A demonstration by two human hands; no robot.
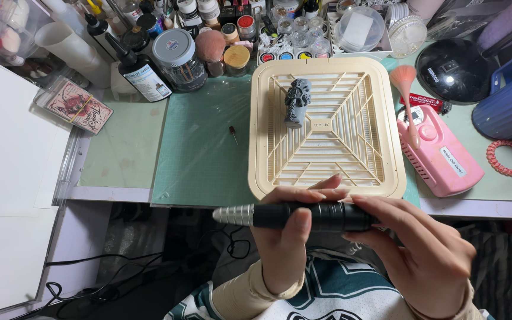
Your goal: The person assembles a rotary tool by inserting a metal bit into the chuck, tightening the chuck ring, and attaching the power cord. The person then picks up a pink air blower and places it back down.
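Both my hands hold a black rotary tool handpiece (321, 216) with a silver ribbed nose, lying level and pointing left, just in front of the desk edge. My left hand (285, 237) wraps its middle, thumb over the top. My right hand (428, 249) grips its rear end with the fingertips. Beyond them a cream square dust-collector tray (380, 118) with a slatted grille sits on the green cutting mat (202, 148). A grey miniature figure (297, 102) lies on the grille near its far side. A small loose drill bit (232, 134) lies on the mat, left of the tray.
A pink control box (445, 160) with a pink brush (407, 101) on it stands right of the tray. Bottles, jars and paint pots (173, 56) crowd the back. A black lamp base (454, 68), a blue container (508, 104), a coral hair tie (509, 157) and a card box (78, 105) surround them.
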